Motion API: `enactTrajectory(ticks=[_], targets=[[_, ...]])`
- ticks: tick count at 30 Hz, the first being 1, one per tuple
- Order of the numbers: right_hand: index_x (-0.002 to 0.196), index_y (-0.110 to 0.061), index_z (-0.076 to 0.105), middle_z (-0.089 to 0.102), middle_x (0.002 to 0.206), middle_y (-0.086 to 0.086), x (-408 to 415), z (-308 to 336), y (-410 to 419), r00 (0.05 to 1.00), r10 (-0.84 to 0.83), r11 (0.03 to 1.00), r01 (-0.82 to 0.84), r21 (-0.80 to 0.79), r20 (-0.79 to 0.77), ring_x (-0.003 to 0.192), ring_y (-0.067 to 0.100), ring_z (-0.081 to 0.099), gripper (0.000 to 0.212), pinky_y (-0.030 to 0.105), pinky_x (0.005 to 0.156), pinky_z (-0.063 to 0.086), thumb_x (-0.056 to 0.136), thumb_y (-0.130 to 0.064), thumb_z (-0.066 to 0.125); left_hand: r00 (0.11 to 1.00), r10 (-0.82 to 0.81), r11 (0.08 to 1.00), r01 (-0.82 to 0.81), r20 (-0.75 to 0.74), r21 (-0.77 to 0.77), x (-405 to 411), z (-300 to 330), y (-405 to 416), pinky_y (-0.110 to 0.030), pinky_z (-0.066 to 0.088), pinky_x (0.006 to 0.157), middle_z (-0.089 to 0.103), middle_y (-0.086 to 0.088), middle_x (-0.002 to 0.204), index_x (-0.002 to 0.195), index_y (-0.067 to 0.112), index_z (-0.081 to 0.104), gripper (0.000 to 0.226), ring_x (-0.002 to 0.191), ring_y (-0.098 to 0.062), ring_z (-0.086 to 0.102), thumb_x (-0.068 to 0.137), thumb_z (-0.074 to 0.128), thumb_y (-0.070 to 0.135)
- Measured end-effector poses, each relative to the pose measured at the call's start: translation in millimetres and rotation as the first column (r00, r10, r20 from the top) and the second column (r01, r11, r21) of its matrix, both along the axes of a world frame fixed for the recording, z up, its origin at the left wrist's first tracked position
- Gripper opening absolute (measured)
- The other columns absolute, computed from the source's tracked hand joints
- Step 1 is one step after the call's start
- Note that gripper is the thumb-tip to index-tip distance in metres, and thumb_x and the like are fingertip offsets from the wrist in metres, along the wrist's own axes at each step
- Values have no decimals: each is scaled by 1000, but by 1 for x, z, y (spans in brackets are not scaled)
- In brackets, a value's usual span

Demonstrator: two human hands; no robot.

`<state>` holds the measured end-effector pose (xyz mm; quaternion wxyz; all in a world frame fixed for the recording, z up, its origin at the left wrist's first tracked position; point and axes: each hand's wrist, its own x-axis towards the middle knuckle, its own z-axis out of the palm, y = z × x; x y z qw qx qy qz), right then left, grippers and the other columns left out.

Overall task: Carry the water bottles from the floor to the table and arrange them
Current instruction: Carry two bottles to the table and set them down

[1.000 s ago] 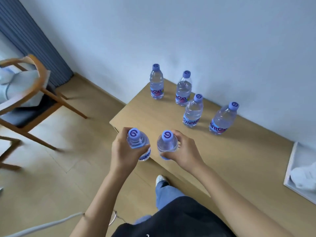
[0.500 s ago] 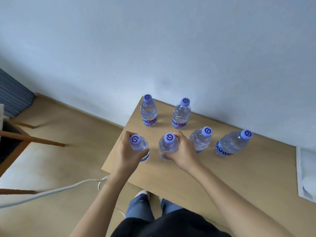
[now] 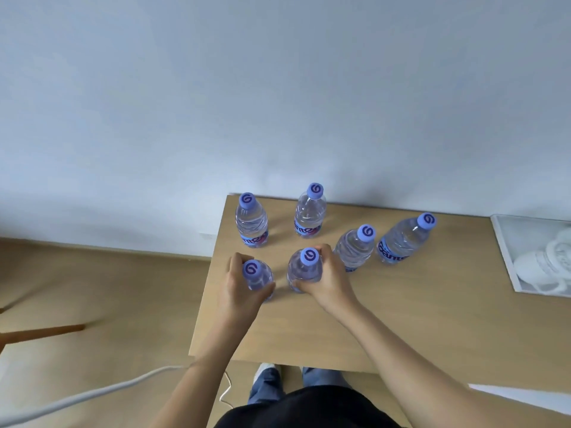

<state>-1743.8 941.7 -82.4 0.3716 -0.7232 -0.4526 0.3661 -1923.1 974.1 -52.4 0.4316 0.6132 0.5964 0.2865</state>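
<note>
Several clear water bottles with purple caps stand on the light wooden table. My left hand grips one bottle near the table's left edge. My right hand grips a second bottle just to its right. Both bottles are upright, low over or on the tabletop. Behind them stand a back-left bottle, a back-middle bottle, a bottle right beside my right hand, and a far-right bottle.
A white tray holding something white lies at the table's right edge. The wall runs along the table's back. On the wooden floor to the left are a white cable and a chair leg.
Both hands have carried their bottles forward from the table's near corner to just in front of the standing bottles, and the view has tilted down over the table.
</note>
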Motion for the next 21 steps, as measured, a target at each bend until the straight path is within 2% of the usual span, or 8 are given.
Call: enactTrajectory(ticks=[5, 9, 11, 13, 15, 17, 19, 21], targets=[[112, -28, 49, 61, 104, -16, -3, -4, -2, 1000, 5, 1000, -6, -14, -15, 94, -7, 59, 62, 13, 80, 44, 66, -13, 88, 998, -61, 998, 60, 13, 36, -4, 5, -3, -6, 41, 62, 53, 4, 91, 97, 8, 51, 45, 77, 6, 53, 66, 81, -3], [120, -34, 46, 59, 108, -23, -7, -5, -7, 999, -38, 999, 38, -13, -25, 98, -13, 56, 67, 7, 80, 42, 70, -16, 86, 995, -98, 994, 99, -26, 43, -9, 1, -1, -2, 39, 60, 52, 7, 93, 93, 27, 49, 51, 78, 11, 54, 64, 84, 3], [133, -30, 41, 54, 118, -25, -8, -5, -15, 998, -57, 998, 56, -28, -23, 102, -15, 52, 78, 2, 81, 37, 71, -17, 86, 990, -127, 992, 127, -57, 2, -12, 0, 4, -2, 39, 57, 53, 6, 95, 88, 36, 46, 53, 77, 12, 54, 63, 84, 8], [147, -19, 33, 50, 134, -13, -8, -6, -26, 996, -87, 994, 86, -65, -11, 119, 0, 48, 89, 6, 90, 33, 74, -18, 84, 986, -146, 989, 144, -78, -26, -15, 2, 10, -7, 40, 57, 56, 8, 101, 91, 40, 47, 52, 80, 9, 56, 63, 84, 18], [152, -17, 28, 42, 149, -2, -7, -7, -42, 991, -133, 987, 131, -92, -21, 135, 14, 41, 90, 22, 104, 34, 78, -17, 81, 975, -171, 983, 179, -140, 45, -18, 10, 15, -15, 42, 67, 57, 13, 105, 101, 44, 48, 53, 88, 0, 57, 65, 83, 27], [151, -20, 29, 40, 152, 0, -4, -6, -61, 981, -193, 977, 189, -103, -31, 139, 17, 38, 86, 32, 110, 35, 81, -17, 79, 948, -228, 941, 273, -220, 201, -12, 23, 16, -23, 40, 76, 55, 15, 110, 111, 37, 50, 54, 98, -11, 54, 69, 82, 28], [150, -22, 31, 41, 150, 0, 2, -5, -83, 965, -259, 961, 254, -113, -32, 136, 16, 41, 82, 32, 108, 37, 82, -18, 77, 904, -320, 835, 411, -285, 366, 3, 38, 11, -19, 34, 83, 57, 6, 114, 115, 21, 56, 51, 106, -20, 54, 71, 83, 18], [149, -23, 30, 40, 150, 1, 10, -2, -106, 940, -339, 935, 331, -127, -48, 134, 15, 43, 81, 30, 105, 38, 83, -18, 76, 836, -415, 712, 543, -358, 444, 23, 49, -4, -18, 34, 87, 59, -5, 118, 114, 9, 60, 49, 107, -28, 55, 70, 82, 8]])
